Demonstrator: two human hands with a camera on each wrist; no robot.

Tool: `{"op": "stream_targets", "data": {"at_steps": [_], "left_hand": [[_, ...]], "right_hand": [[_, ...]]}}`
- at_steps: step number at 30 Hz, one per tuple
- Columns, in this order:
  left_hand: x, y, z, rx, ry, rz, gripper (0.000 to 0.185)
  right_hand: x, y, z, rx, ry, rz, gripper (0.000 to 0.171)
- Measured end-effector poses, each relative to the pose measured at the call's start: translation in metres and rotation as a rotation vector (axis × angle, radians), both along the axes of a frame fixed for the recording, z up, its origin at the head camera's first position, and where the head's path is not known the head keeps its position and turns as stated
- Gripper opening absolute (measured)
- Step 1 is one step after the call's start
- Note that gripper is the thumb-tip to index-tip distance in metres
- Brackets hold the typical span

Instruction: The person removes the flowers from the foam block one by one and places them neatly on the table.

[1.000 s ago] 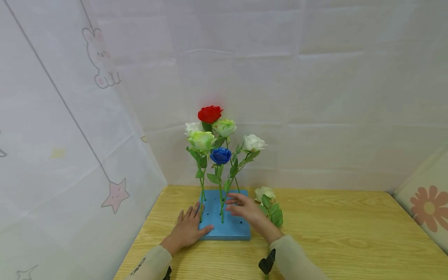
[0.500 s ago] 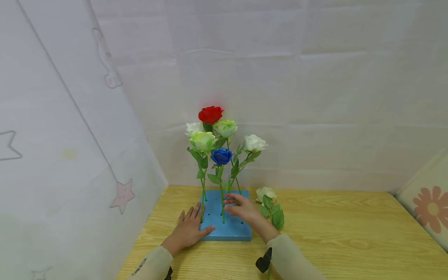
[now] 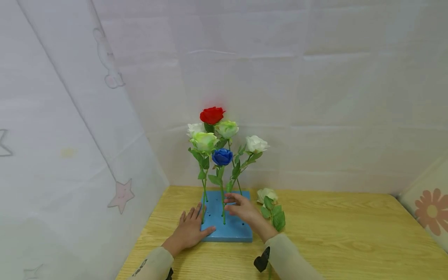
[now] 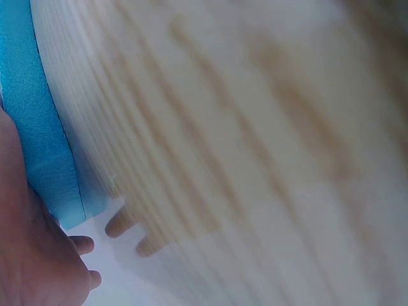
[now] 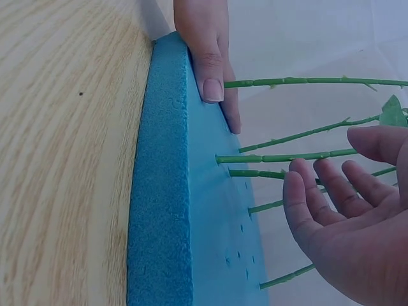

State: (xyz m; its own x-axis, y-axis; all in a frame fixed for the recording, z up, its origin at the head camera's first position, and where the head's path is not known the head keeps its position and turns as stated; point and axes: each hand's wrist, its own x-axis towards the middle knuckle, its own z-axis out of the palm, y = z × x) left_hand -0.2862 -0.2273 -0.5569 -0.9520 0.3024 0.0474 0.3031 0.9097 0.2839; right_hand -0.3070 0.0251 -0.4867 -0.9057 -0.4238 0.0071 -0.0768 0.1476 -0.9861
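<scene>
Artificial roses stand by their stems in holes of a blue foam block (image 3: 234,232): a red rose (image 3: 212,115), a blue rose (image 3: 222,157), pale green and white ones. One white rose (image 3: 256,144) leans right. My left hand (image 3: 189,232) lies with spread fingers on the block's left edge, thumb on its top. Beside the stems my right hand (image 3: 245,212) hovers over the block, its fingers loosely bent and apart from the thumb. In the right wrist view its fingertips (image 5: 298,169) overlap a green stem (image 5: 255,173), with no grip around it.
A cream rose (image 3: 267,195) lies on the wooden table (image 3: 336,233) right of the block, its stem partly hidden by the right sleeve. Several unfilled holes show in the block. White cloth (image 3: 332,97) hangs behind and at the left; a flower-patterned cloth (image 3: 432,210) is at the right.
The right hand has shifted very slightly left relative to the block, its fingers still loosely bent beside the stems. The left hand stays on the block. The camera view has shifted a little.
</scene>
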Motion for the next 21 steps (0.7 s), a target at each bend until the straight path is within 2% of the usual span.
{"op": "stream_targets", "data": {"at_steps": [11, 17, 21], "left_hand": [[0.004, 0.001, 0.005, -0.001, -0.007, 0.003, 0.093], [0.003, 0.000, 0.001, -0.016, 0.002, 0.000, 0.094], [0.004, 0.001, 0.005, -0.016, -0.013, 0.010, 0.094]], "right_hand": [[0.001, -0.004, -0.002, 0.023, 0.026, -0.020, 0.046], [0.000, -0.007, -0.008, 0.104, 0.075, -0.034, 0.035], [0.000, -0.011, -0.013, 0.127, 0.105, -0.040, 0.031]]}}
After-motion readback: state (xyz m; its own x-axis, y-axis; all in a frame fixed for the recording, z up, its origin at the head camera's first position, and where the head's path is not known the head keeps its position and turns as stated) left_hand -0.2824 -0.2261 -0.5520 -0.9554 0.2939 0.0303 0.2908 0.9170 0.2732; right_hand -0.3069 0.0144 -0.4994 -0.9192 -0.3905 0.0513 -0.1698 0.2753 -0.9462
